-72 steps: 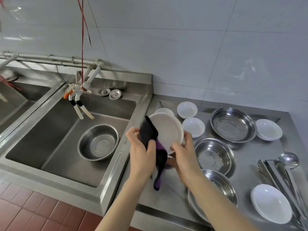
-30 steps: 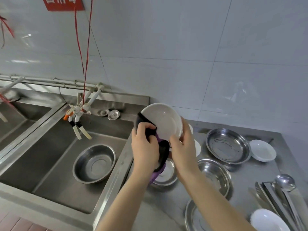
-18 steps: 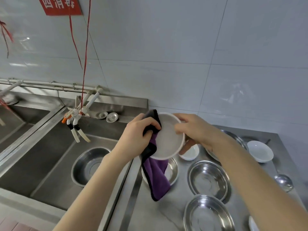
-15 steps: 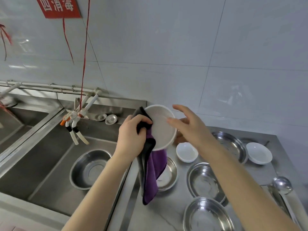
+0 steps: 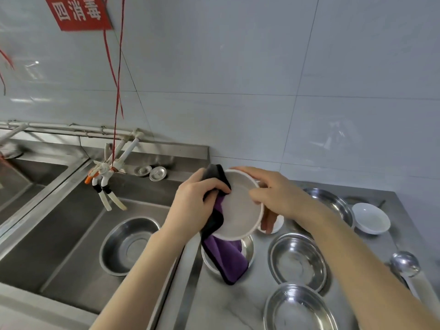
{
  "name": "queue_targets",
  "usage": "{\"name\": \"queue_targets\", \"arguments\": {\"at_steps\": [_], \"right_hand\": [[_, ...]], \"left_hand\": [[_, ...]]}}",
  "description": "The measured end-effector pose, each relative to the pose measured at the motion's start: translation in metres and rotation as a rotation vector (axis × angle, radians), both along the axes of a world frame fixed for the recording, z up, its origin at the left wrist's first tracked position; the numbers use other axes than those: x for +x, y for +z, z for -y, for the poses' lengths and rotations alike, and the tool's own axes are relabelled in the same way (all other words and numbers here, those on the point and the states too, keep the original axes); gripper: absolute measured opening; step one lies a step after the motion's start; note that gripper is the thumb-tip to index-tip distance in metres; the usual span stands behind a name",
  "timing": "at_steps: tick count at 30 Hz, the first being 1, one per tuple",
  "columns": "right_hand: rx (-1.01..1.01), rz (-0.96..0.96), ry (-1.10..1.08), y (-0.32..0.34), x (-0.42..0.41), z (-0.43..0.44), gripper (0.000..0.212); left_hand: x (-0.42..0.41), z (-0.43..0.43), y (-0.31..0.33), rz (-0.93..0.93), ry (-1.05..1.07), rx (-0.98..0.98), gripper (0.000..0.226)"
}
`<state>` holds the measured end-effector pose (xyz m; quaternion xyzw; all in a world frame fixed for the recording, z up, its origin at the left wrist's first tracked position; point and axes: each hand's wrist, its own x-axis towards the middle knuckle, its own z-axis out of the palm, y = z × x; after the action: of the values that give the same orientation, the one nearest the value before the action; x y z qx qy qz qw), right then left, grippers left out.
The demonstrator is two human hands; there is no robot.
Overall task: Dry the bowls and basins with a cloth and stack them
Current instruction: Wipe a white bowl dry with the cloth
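Up front, head view: white bowl (image 5: 239, 210) held in the air between both hands, tilted on edge, its inside facing the camera. Left hand (image 5: 195, 206) closed on a black-and-purple cloth (image 5: 223, 256), pinching it against the bowl's left rim; loose purple end hanging below the bowl. Right hand (image 5: 276, 196) gripping the bowl's right rim, thumb across the inside, fingers behind. Directly beneath the hanging cloth, a steel bowl (image 5: 248, 248) on the steel counter (image 5: 226, 306). Below the right forearm, two more steel basins (image 5: 297, 258) (image 5: 300, 308); beyond the right hand, a larger steel basin (image 5: 333, 206) and a small white bowl (image 5: 371, 217). Left of the left arm, a sink (image 5: 71, 234) with one steel basin (image 5: 128, 244) inside. Far right of the right arm, a steel ladle (image 5: 404, 264) lying flat.
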<state>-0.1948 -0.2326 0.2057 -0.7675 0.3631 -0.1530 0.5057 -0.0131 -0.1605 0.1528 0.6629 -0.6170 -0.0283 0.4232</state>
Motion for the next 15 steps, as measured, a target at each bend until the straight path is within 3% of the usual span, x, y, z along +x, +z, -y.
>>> {"name": "queue_targets", "arguments": {"at_steps": [4,7,9,12,15], "right_hand": [[-0.011,0.141,-0.151,-0.007,0.007,-0.003,0.066],[0.006,0.352,-0.368,-0.029,0.02,-0.015,0.061],[-0.071,0.388,-0.436,-0.041,0.026,-0.023,0.06],[-0.087,0.302,-0.389,-0.04,0.021,-0.022,0.064],[-0.011,0.072,-0.128,-0.016,0.002,-0.002,0.062]], "left_hand": [[-0.004,0.006,0.007,-0.093,0.126,-0.1,0.03],[-0.032,0.002,0.001,-0.382,0.313,-0.078,0.033],[-0.048,-0.002,-0.008,-0.54,0.359,-0.037,0.033],[-0.038,-0.001,-0.012,-0.442,0.34,-0.013,0.033],[-0.017,0.001,-0.008,-0.165,0.145,0.023,0.031]]}}
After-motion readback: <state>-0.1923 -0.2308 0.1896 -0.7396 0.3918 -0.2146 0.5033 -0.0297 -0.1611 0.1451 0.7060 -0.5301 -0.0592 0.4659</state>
